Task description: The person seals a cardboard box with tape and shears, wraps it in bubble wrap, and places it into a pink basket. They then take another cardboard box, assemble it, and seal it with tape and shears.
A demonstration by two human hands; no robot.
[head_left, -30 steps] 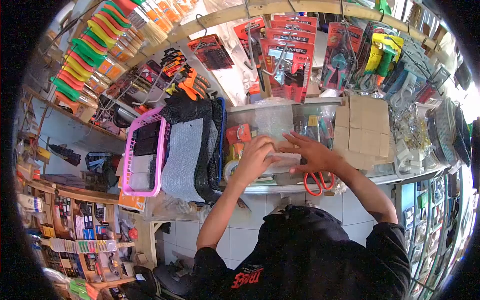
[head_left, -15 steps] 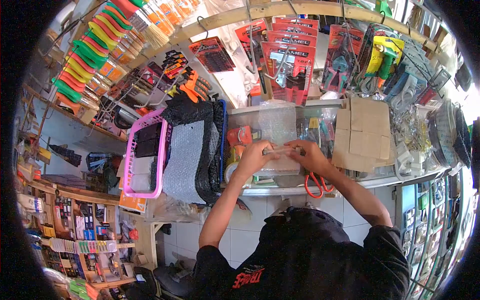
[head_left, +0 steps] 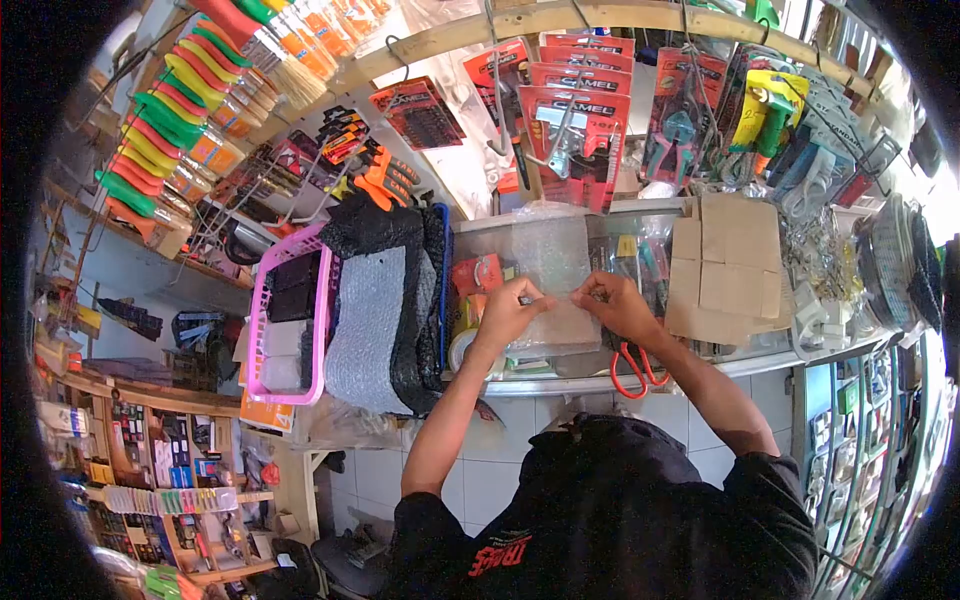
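A sheet of clear bubble wrap (head_left: 552, 250) lies flat on the glass counter. My left hand (head_left: 514, 310) is over its left edge, thumb and fingers pinched together. My right hand (head_left: 612, 304) is over its right side, also in a pinch with the fingers curled. A small gap separates the two sets of fingertips. Whatever they hold is too small or too transparent to make out. Red-handled scissors (head_left: 632, 372) rest at the counter's front edge, below my right wrist. Beside my left forearm is a roll of tape (head_left: 462, 350), partly hidden.
Flattened cardboard (head_left: 728, 270) covers the counter on the right. A pink basket (head_left: 318, 345) and a folded pile of bubble wrap (head_left: 368, 325) stand on the left. Packaged tools (head_left: 575, 140) hang from hooks on a wooden bar (head_left: 530, 22) above the counter's far side.
My fingertips have moved slightly apart. The small see-through piece that showed between them earlier can no longer be made out. The bubble wrap sheet stays in place.
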